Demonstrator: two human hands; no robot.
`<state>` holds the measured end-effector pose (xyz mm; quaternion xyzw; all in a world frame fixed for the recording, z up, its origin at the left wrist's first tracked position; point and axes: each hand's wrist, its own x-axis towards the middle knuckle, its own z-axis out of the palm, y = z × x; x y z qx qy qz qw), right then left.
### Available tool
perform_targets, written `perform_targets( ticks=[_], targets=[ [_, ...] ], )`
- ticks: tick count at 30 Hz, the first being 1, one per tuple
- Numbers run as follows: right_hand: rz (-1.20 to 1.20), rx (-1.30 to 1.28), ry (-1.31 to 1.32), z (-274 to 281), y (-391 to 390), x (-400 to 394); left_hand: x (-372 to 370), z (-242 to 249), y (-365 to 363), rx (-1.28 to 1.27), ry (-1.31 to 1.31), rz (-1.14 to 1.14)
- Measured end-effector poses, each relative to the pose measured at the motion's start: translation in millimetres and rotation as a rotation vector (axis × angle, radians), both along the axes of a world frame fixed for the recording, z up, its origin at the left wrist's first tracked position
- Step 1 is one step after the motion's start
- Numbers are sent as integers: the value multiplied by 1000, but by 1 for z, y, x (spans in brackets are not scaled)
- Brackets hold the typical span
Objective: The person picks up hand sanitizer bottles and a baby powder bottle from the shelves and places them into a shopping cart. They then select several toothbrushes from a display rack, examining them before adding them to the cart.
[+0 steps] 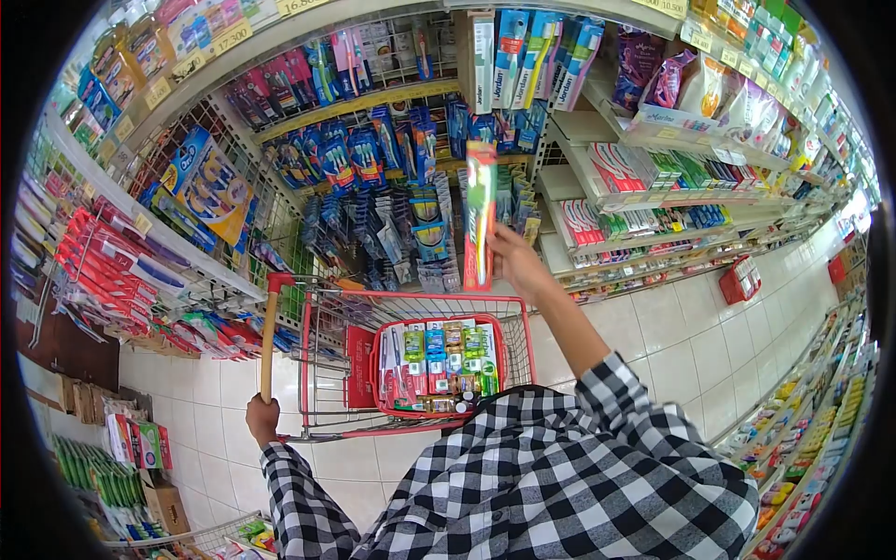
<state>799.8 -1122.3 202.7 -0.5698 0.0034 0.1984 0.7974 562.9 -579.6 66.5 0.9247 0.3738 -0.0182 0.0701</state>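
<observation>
My left hand (263, 417) is wrapped round the handle (270, 336) of a shopping cart (322, 433). In my right hand (516, 261) is a toothbrush in a long, mostly red package (480, 217), held upright above the cart's far side, in front of the toothbrush shelves. Its printing is blurred. Inside the cart sits a red basket (376, 362) filled with several packaged goods. Among them are toothbrush packs (396, 364) at the left, with small bottles and coloured packs beside them.
Hanging toothbrush packs (369, 154) fill the display ahead. Boxed Jordan toothbrushes (523, 61) stand above it. Shelves of toothpaste boxes (625, 168) run along the right. Red packs (107, 266) hang at the left. A red basket (740, 280) stands on the tiled floor (686, 322).
</observation>
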Motion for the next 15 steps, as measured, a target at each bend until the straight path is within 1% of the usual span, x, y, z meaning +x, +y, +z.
perform_targets(
  ticks=[2, 4, 6, 8, 10, 11, 13, 14, 15],
  targets=[
    [6, -28, -129, 9, 22, 39, 0, 0, 0, -1, 9, 2],
    [23, -204, -342, 35, 42, 83, 1, -2, 4, -5, 13, -2],
    [-86, -333, -551, 52, 66, 136, 1, 6, -4, 21, 15, 11],
    [-242, -274, -635, 59, 90, 196, 0, -7, 8, 2, 11, 3],
    [-445, -281, -607, 75, 111, 231, 0, -1, 3, 3, 9, -1],
    [-449, -275, -607, 81, 115, 249, 0, 1, 0, 17, 11, -1],
    [-582, -378, -757, 81, 123, 284, 1, 3, -1, 16, 10, -3],
    [-577, -381, -758, 79, 127, 297, 1, 3, -1, 9, 6, 0],
    [-654, -306, -757, 76, 131, 307, 1, 3, 0, 3, 6, 4]
  ],
)
